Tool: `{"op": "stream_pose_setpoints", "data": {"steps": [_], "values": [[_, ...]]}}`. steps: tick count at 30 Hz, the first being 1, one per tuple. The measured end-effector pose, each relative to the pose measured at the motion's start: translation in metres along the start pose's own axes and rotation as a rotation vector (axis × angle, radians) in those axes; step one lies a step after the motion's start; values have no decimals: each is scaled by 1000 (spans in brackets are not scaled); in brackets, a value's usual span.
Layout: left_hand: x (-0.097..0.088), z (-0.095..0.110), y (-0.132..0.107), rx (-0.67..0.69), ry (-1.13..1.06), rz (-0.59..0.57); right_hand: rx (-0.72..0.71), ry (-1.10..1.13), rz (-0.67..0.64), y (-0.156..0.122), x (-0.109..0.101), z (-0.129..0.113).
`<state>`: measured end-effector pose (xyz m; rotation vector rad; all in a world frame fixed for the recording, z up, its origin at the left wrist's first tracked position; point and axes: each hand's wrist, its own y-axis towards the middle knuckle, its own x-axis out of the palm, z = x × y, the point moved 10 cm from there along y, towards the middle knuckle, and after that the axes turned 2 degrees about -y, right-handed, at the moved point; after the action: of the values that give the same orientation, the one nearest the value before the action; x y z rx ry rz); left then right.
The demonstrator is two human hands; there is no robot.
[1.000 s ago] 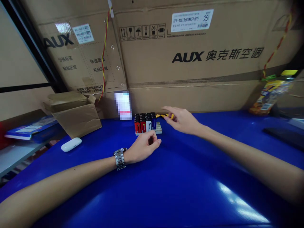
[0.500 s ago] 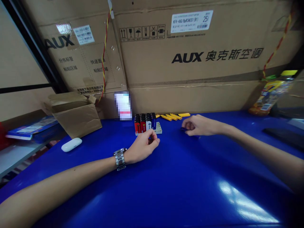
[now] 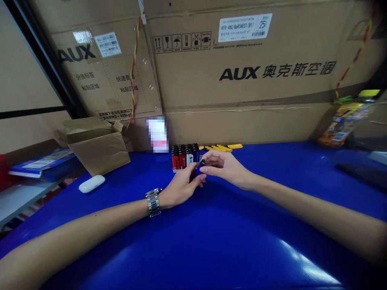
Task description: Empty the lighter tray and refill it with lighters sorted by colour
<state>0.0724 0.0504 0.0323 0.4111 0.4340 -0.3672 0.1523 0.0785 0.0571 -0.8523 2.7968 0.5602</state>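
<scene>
**Holding a blue lighter between both hands, just in front of the tray**

Observed: the blue lighter (image 3: 200, 167) sits between the left hand (image 3: 180, 187) and the right hand (image 3: 226, 170), just to the front right of the pale tray (image 3: 174, 170). It is partly hidden, and only a curved blue section and a dark tip show. The left fingers are curled closed around its lower part. The right thumb and forefinger are nearly closed on its upper end, with the other fingers loosely extended. Both hands appear to have hold of it.

Surroundings: red, white and dark blue lighters (image 3: 183, 157) stand packed upright in the tray, which rests on the glossy blue table (image 3: 248, 241). Loose yellow sticks (image 3: 220, 148) lie just behind and right of the tray. A white earbud case (image 3: 92, 183) lies to the tray's left, beyond it an open cardboard box (image 3: 99, 153).

Risk (judgement): the left knuckles are close to the tray, so a bump could shift it and topple the tightly packed lighters. The slim, smooth lighter is held only by fingers, so a slack grip could drop it onto the slick table, where it might slide or strike the row. A sweep of the right hand could scatter the yellow sticks.
</scene>
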Motion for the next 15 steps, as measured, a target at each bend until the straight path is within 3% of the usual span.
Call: {"op": "stream_pose_setpoints", "data": {"steps": [6,11,15], "values": [[-7,-7,0,-97,-250,83,-50,-134,132,1,-24,14],[-5,-12,-2,-186,-437,74,1,-280,36,-2,-17,32],[-3,-16,-2,-188,-408,43,3,-360,-19,-2,-11,34]]}}
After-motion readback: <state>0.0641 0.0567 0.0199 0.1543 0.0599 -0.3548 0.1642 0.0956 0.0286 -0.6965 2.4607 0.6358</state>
